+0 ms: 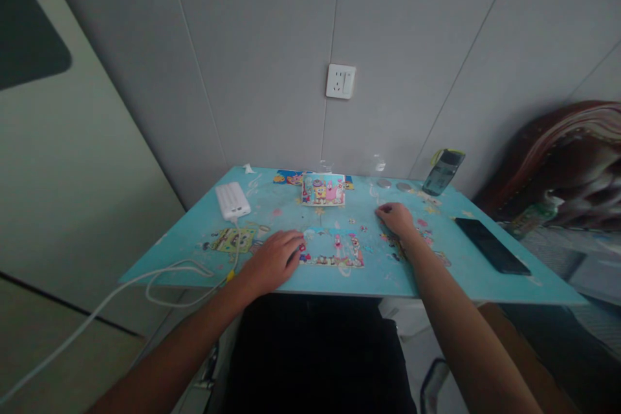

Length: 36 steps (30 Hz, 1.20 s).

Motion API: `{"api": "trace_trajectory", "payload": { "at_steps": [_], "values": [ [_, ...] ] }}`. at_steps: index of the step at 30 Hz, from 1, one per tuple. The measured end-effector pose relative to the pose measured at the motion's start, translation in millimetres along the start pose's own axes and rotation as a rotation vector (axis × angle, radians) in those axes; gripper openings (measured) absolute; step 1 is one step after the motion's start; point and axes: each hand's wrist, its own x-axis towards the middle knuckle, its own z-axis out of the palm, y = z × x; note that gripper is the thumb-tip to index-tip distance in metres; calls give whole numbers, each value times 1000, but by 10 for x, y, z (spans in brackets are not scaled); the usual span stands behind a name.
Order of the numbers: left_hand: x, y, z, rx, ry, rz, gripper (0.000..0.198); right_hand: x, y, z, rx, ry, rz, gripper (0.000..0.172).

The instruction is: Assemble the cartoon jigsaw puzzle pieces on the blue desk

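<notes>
Left hand [275, 257] touches what looks like a puzzle [337, 247].

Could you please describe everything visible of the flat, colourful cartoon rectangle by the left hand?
The flat, colourful cartoon rectangle looks like thin card, perhaps an unfinished puzzle. It lies near the front edge of the light-blue table. Small figures line its bottom and right; a pale-blue area left of centre may be a gap. The left hand rests at its left end, apparently touching it.
</notes>
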Motion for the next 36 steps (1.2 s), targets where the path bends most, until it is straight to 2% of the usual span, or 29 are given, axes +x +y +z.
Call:
{"api": "trace_trajectory", "payload": {
  "at_steps": [19, 36],
  "values": [
    [-11, -74, 34, -2, -6, 41, 42, -34, 23, 12, 48, 5, 27, 33],
    [-19, -56, 19, -6, -14, 28, 40, -67, 64, 34, 88, 2, 12, 30]
  ]
}}
